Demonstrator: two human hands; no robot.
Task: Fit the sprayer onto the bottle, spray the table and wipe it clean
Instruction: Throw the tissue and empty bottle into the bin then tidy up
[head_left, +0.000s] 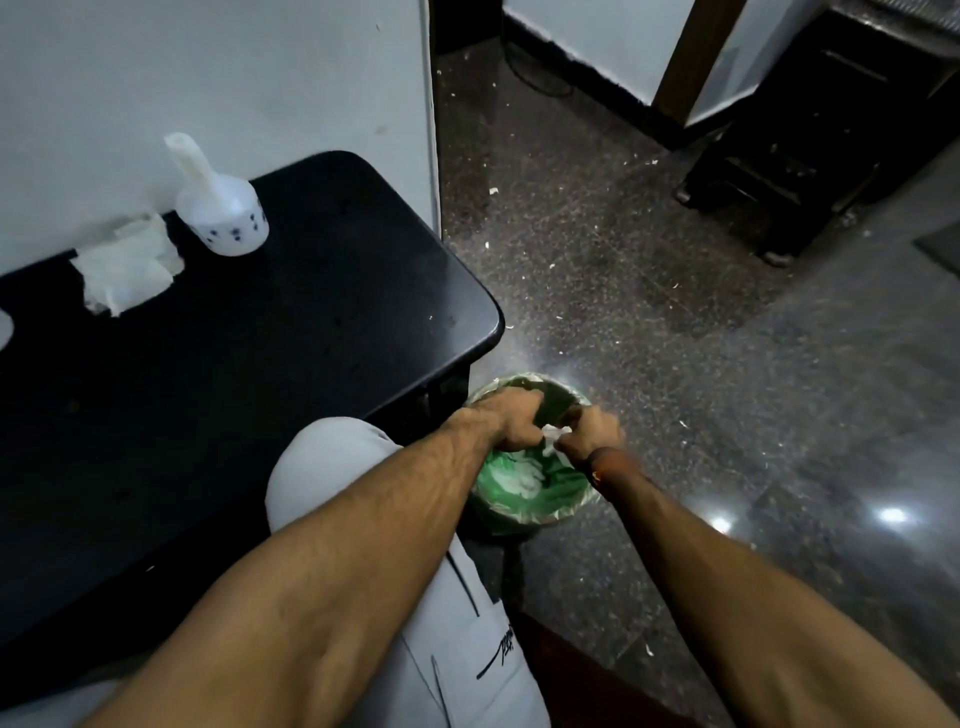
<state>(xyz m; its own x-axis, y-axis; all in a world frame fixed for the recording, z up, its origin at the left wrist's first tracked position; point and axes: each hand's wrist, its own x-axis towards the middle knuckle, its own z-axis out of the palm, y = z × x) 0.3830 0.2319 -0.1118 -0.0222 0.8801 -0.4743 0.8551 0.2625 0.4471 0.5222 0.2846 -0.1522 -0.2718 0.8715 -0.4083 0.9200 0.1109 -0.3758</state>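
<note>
Both my hands are over the green bin (524, 499) on the floor, just past the table's near right corner. My left hand (511, 422) is curled over the bin's mouth, fingers bent down into it, and my right hand (592, 431) is bunched beside it; between the two I am pinching a small wad of white paper (555, 432), each hand closed on one side of it. The bin is lined with a green bag whose pale edge folds over the rim, and crumpled white paper already lies inside, toward my side. The far part of the bin looks dark, and I cannot tell what is down there.

The bottle (224, 215) stands on the black table (260, 374) at its back edge by the white wall, well apart from my hands. It is translucent white with dark dots near its base, and a pale top sticks up from it, tilted left. Just left of it lies a crumpled white tissue (127, 267), also close to the wall.

The table's rounded corner overhangs near the bin, and my knee in grey trousers (332, 467) sits between the table edge and the bin. To the right the speckled dark floor (675, 312) lies open, littered with small white flecks, up to a dark piece of furniture (810, 156) farther back.
</note>
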